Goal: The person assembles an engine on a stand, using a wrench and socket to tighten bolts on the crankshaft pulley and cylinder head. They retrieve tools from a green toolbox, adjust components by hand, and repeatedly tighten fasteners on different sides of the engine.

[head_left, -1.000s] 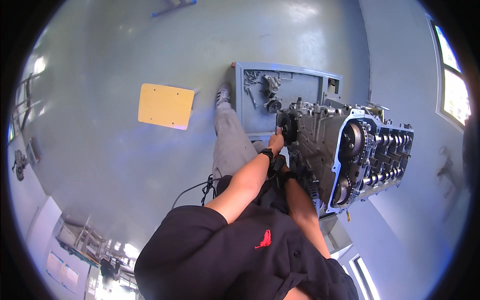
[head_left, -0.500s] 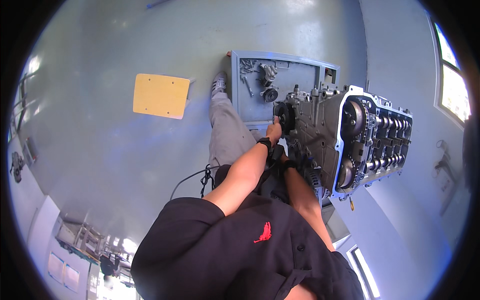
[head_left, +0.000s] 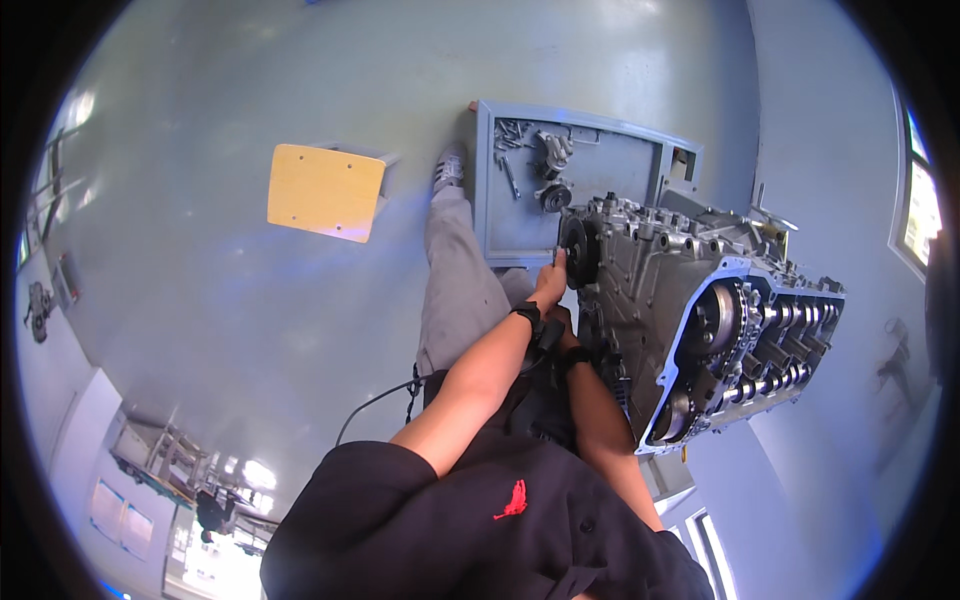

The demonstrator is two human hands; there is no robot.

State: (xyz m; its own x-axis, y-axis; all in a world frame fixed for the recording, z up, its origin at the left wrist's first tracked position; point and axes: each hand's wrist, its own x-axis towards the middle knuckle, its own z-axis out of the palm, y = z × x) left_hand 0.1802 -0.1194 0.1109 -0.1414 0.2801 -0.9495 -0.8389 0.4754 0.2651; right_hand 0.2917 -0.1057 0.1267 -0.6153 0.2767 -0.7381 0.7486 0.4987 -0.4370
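Observation:
A grey engine block [head_left: 700, 310] stands on a stand at the right, its gears and crankshaft exposed on the open end. A black round pulley [head_left: 578, 250] sits on its near face. My left hand [head_left: 550, 282], with a black watch on the wrist, grips the edge of that pulley. My right hand [head_left: 568, 335] is just below it against the engine's side. It is mostly hidden behind my left wrist, and only its black wristband shows clearly.
Behind the engine lies a blue-grey tray [head_left: 620, 170] holding loose metal parts and tools. A yellow-seated stool [head_left: 325, 190] stands on the grey floor to the left. My leg and shoe [head_left: 450, 165] stretch toward the tray. A black cable [head_left: 370, 410] hangs at my hip.
My head has shifted, so the scene slides slightly in the picture. My left hand stays on the black pulley and the right hand stays by the engine's side.

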